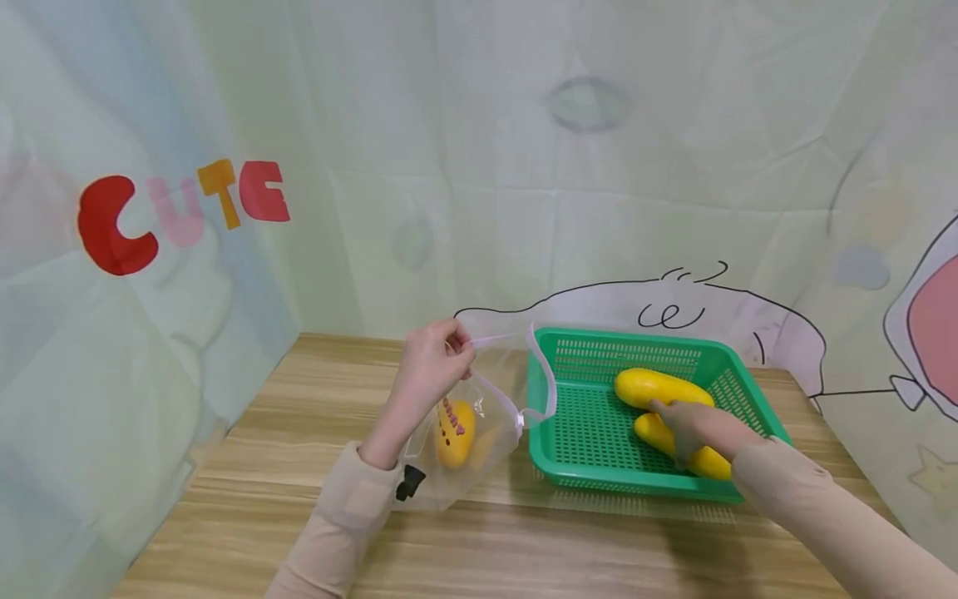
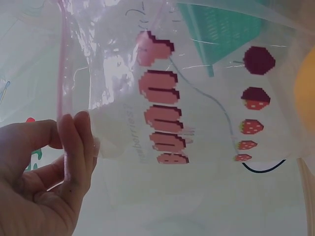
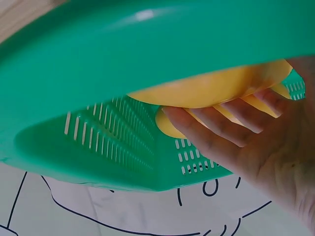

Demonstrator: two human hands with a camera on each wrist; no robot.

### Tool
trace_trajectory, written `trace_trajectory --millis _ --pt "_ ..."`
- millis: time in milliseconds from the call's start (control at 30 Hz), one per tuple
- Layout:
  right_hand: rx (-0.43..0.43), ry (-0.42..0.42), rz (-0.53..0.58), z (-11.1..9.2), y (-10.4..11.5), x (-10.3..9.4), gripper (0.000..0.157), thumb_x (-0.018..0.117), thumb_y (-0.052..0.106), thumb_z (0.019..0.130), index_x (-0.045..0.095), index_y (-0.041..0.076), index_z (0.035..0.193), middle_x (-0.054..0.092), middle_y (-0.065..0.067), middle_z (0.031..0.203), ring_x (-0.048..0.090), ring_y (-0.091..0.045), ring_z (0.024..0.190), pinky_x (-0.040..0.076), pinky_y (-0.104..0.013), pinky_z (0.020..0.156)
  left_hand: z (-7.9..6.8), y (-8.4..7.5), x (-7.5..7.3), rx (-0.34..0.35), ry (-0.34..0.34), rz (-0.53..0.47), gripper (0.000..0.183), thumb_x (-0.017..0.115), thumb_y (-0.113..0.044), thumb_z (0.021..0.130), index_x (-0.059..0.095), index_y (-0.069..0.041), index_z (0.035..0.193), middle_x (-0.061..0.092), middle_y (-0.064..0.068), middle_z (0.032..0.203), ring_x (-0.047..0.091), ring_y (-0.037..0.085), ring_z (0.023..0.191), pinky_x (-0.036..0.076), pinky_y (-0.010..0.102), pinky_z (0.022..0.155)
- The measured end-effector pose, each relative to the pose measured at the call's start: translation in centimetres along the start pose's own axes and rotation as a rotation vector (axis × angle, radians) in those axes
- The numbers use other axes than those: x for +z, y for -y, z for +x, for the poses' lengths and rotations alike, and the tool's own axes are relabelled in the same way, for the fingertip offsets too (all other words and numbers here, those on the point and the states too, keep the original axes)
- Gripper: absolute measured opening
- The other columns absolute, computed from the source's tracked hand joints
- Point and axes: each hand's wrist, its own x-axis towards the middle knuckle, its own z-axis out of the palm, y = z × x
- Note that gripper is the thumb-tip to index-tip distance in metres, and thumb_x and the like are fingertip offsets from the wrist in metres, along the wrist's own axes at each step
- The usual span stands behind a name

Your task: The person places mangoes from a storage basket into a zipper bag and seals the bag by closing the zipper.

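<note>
Fruit (image 1: 709, 464), long and yellow, lies in the right part of a green basket (image 1: 636, 479), beneath a person's right hand (image 1: 703, 426), as I watch over the remote feed. From the right wrist view I make out the fingers laid along its far side, lightly bent; the hand holds it across the middle, though how firmly I cannot tell, the thumb being out of sight there. A second fruit (image 1: 659, 387), equally yellow, rests behind it, near the fingertips. Just left of the basket, a clear plastic bag (image 1: 486, 418) is held up by the left hand (image 1: 432, 359), whose thumb and fingers pinch the pink-edged rim. The bag's mouth gapes toward the basket, and a smaller yellow-orange fruit (image 1: 455, 453) sits inside. My left wrist view shows pink lettering (image 2: 160, 79) and strawberry pictures (image 2: 252, 127) printed on the plastic. Both arms wear beige sleeves (image 1: 337, 524) above a wood-grain table (image 1: 284, 449). Beyond, I see a pale curtain (image 1: 486, 225) with letters (image 1: 183, 231) spelling "CUTE" at left and a black-outlined cartoon figure (image 1: 599, 304) behind the basket.
</note>
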Motion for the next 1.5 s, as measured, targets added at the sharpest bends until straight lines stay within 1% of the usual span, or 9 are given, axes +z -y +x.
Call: trace_trajectory --millis 67,167,367,633,767,900,1067,1233,1500 --pt "0.005 0.008 -0.005 -1.3 1.5 -0.9 0.099 0.082 0.008 0.071 0.023 0.007 0.151 0.045 -0.028 0.138 0.052 -0.034 0.101 0.044 -0.067 0.09 0.0 -0.1 0.0 0.001 0.002 0.002 0.005 0.061 -0.004 0.086 0.064 -0.002 0.083 0.063 0.012 0.077 0.062 0.013 0.055 0.053 0.023 0.05" --pt "0.016 0.015 -0.018 -2.2 2.3 -1.4 0.095 0.081 0.003 0.07 0.027 0.004 0.149 0.046 -0.028 0.137 0.053 -0.031 0.098 0.046 -0.066 0.089 -0.1 -0.1 0.0 -0.001 0.004 -0.001 0.004 0.061 -0.003 0.085 0.064 -0.002 0.083 0.063 0.012 0.077 0.062 0.013 0.054 0.053 0.023 0.05" --pt "0.024 0.009 0.003 -2.6 2.3 -1.4 0.094 0.08 -0.002 0.068 0.03 0.006 0.147 0.051 -0.024 0.133 0.052 -0.028 0.093 0.048 -0.064 0.084 0.0 -0.2 0.1 -0.008 0.004 -0.002 0.004 0.061 -0.004 0.086 0.064 -0.002 0.083 0.063 0.012 0.078 0.061 0.013 0.054 0.053 0.023 0.05" --pt "0.083 0.058 0.04 -2.7 1.7 -1.5 0.098 0.075 -0.001 0.071 0.021 0.011 0.152 0.055 -0.021 0.123 0.05 -0.032 0.093 0.046 -0.063 0.084 0.0 -0.3 0.1 -0.011 0.001 0.009 0.005 0.061 -0.004 0.085 0.064 -0.003 0.082 0.064 0.011 0.077 0.061 0.012 0.053 0.053 0.022 0.049" --pt "0.052 0.06 0.02 -3.2 1.9 -1.6 0.092 0.072 0.002 0.074 0.023 0.01 0.151 0.056 -0.02 0.12 0.05 -0.031 0.09 0.044 -0.064 0.088 0.1 -0.3 0.1 -0.008 -0.004 0.006 0.006 0.061 -0.005 0.086 0.064 -0.003 0.081 0.064 0.011 0.077 0.061 0.012 0.052 0.053 0.023 0.049" --pt "0.006 0.048 0.002 -3.2 2.0 -1.5 0.087 0.07 0.002 0.074 0.025 0.01 0.148 0.055 -0.016 0.111 0.049 -0.028 0.084 0.046 -0.057 0.085 0.1 -0.2 0.2 -0.001 -0.002 0.003 0.005 0.062 -0.005 0.085 0.064 -0.003 0.081 0.064 0.011 0.076 0.061 0.011 0.052 0.052 0.023 0.048" --pt "-0.062 0.014 -0.011 -3.2 2.5 -1.7 0.083 0.068 0.003 0.076 0.024 0.008 0.146 0.054 -0.023 0.12 0.05 -0.026 0.08 0.048 -0.05 0.083 0.0 -0.2 0.2 0.0 0.001 -0.003 0.005 0.062 -0.004 0.085 0.064 -0.003 0.081 0.064 0.011 0.076 0.062 0.012 0.052 0.052 0.023 0.048" --pt "-0.124 -0.051 -0.019 -3.5 3.2 -2.0 0.082 0.07 0.011 0.079 0.024 0.009 0.147 0.045 -0.034 0.135 0.054 -0.029 0.091 0.049 -0.056 0.087 0.0 -0.2 0.2 -0.007 0.004 -0.006 0.005 0.061 -0.004 0.085 0.064 -0.002 0.082 0.064 0.011 0.077 0.062 0.012 0.053 0.052 0.023 0.048" --pt "-0.228 -0.164 0.042 -3.6 3.6 -2.3 0.083 0.072 0.018 0.078 0.025 0.008 0.146 0.055 -0.025 0.125 0.054 -0.023 0.085 0.05 -0.045 0.077 0.0 -0.1 0.4 -0.006 0.002 -0.001 0.005 0.061 -0.005 0.085 0.064 -0.003 0.081 0.064 0.011 0.077 0.062 0.012 0.053 0.052 0.023 0.047"
